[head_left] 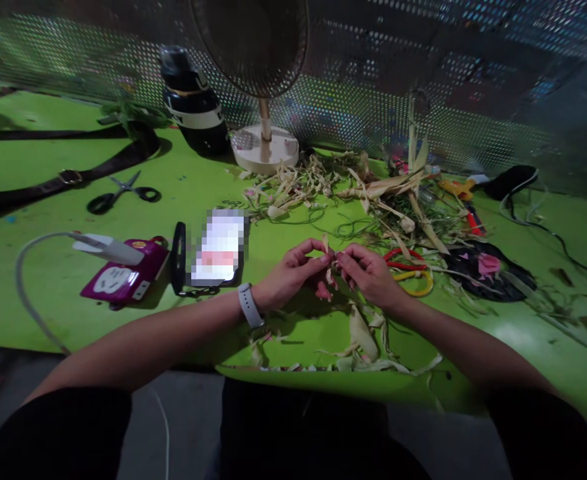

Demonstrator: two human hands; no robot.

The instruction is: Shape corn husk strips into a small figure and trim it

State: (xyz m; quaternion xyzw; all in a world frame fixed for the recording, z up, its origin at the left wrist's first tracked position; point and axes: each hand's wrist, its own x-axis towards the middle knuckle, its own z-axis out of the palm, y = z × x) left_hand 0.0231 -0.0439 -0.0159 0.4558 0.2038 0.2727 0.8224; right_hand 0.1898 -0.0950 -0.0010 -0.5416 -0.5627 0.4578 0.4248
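Above the green table (293,340), my left hand (300,270) and my right hand (366,272) meet fingertip to fingertip. Both pinch a small strip of dried corn husk (329,272), which pokes up and hangs down between them. A pale wristband (250,305) sits on my left wrist. Below my hands, loose pieces of husk (363,333) lie by the table's front edge. Red-and-yellow-handled scissors (416,283) rest just beside my right hand, their blades partly hidden.
A heap of dried husks and stems (398,200) spreads behind my hands. A phone (218,247), purple power socket (126,273) and black scissors (123,192) lie left. A fan (264,150) and dark bottle (196,110) stand at the back. A black dish (513,287) lies right.
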